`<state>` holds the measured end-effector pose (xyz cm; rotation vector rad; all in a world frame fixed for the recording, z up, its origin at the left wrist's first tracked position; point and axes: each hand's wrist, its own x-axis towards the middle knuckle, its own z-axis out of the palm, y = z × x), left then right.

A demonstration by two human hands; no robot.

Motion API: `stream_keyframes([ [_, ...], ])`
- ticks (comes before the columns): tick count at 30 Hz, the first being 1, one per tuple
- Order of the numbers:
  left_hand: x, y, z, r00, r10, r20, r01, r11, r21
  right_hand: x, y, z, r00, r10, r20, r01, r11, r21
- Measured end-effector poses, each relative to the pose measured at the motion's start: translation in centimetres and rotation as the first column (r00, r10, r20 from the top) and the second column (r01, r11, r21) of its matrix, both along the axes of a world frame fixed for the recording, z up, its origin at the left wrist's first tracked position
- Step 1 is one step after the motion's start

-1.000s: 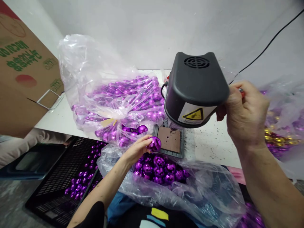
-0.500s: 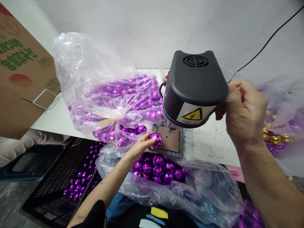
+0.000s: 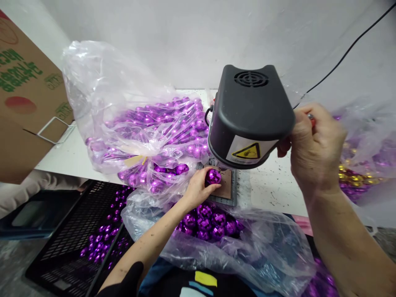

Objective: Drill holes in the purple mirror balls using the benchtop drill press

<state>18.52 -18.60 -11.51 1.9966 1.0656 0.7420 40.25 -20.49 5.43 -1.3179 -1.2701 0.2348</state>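
Between the thumb and fingers of my left hand (image 3: 199, 187) is a shiny purple faceted ball (image 3: 213, 176). It sits over the brown plate (image 3: 225, 186) at the base of a black machine (image 3: 252, 115), under its housing. My right hand (image 3: 317, 146) is closed round a handle on the machine's right side; a red end (image 3: 312, 120) shows between the fingers and most of the handle is hidden. Just below my left hand, an open clear plastic bag (image 3: 260, 247) holds several more purple balls (image 3: 204, 220).
A tied bag of purple balls (image 3: 154, 123) lies on the white table (image 3: 266, 189). At left are a cardboard box (image 3: 31, 107) and a black crate (image 3: 62, 239) with purple balls. Gold and purple balls (image 3: 354, 177) lie at right. Someone's trouser leg (image 3: 18, 192) shows at far left.
My left hand has moved right with the purple ball, from the brown plate's left edge to over it beneath the housing. My right hand stays on the handle.
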Motion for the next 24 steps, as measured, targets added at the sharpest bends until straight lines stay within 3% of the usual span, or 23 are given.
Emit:
stream_keyframes([
  [4,0.8,-0.1,0.0,0.997,0.034,-0.075,-0.024,0.991,0.132,0.0,0.0,0.0,1.0,0.011,-0.012,-0.011,1.0,0.011],
  [9,2.0,-0.2,-1.1,0.988,0.129,-0.081,-0.114,0.98,0.161,-0.1,0.1,0.0,1.0,0.015,-0.023,-0.014,0.999,0.036],
  [16,2.1,-0.2,-2.2,0.999,0.048,0.003,-0.048,0.99,0.132,-0.1,0.1,-0.3,1.0,-0.024,-0.017,0.025,0.999,0.03],
  [20,2.0,-0.2,-2.0,1.0,0.021,-0.013,-0.02,0.995,0.101,-0.3,-0.1,-0.4,0.993,-0.108,0.046,0.104,0.991,0.078],
  [24,2.0,-0.3,-1.9,1.0,0.011,-0.003,-0.01,0.998,0.069,-0.8,-2.2,-1.2,0.951,-0.248,0.183,0.222,0.963,0.154],
])
